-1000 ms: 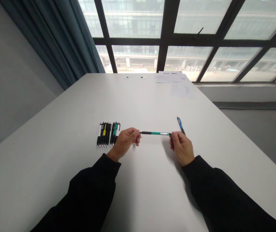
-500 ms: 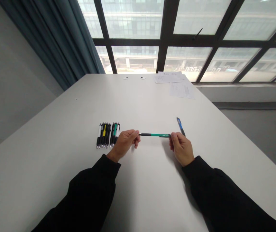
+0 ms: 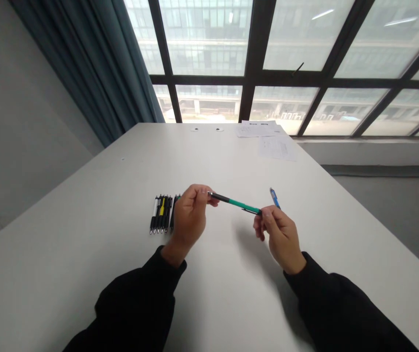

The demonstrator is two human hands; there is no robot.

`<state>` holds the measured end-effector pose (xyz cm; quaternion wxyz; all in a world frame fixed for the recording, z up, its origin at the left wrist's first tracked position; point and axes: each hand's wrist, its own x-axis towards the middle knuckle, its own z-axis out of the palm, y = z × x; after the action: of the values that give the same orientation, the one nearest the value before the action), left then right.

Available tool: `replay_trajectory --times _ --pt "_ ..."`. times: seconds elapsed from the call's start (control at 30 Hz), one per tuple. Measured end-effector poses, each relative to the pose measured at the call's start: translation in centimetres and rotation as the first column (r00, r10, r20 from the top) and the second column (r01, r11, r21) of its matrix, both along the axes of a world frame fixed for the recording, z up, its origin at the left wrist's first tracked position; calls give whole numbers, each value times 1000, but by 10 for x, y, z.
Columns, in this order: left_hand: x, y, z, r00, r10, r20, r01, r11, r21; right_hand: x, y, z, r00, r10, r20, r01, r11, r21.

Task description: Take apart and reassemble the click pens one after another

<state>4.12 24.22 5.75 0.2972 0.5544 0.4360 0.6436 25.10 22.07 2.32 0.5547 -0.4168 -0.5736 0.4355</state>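
A green and black pen (image 3: 236, 202) is stretched between my two hands above the white table (image 3: 217, 283). My left hand (image 3: 191, 217) is closed, pinching the pen's tip end between thumb and fingers. At the clip end, my right hand (image 3: 279, 232) is closed on the pen and sits a little lower, so the pen tilts. Side by side to the left lie several pens (image 3: 161, 215), mostly black, with one yellow and one white barrel; my left hand hides part of that row. A blue pen (image 3: 274, 196) lies just beyond my right hand, its lower part covered.
Printed papers (image 3: 259, 129) lie at the far right end of the table. Two small round fittings (image 3: 219, 129) are set near the far edge. Behind the table are a blue curtain (image 3: 95, 63) and a dark-framed window (image 3: 253, 58).
Both hands have raised the green pen from the table, and it has gone from level to tilted, tip end higher. My left hand now covers more of the pen row. The view has tipped slightly upward.
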Motion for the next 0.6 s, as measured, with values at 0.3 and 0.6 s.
replay_trajectory --times 0.3,0.6 --pt "1 -32 83 989 56 136 -101 933 344 -31 0 77 989 69 -130 -31 961 274" --pt "0 -56 96 985 -119 123 80 956 281 -19 -7 99 994 -69 -80 92 934 344"
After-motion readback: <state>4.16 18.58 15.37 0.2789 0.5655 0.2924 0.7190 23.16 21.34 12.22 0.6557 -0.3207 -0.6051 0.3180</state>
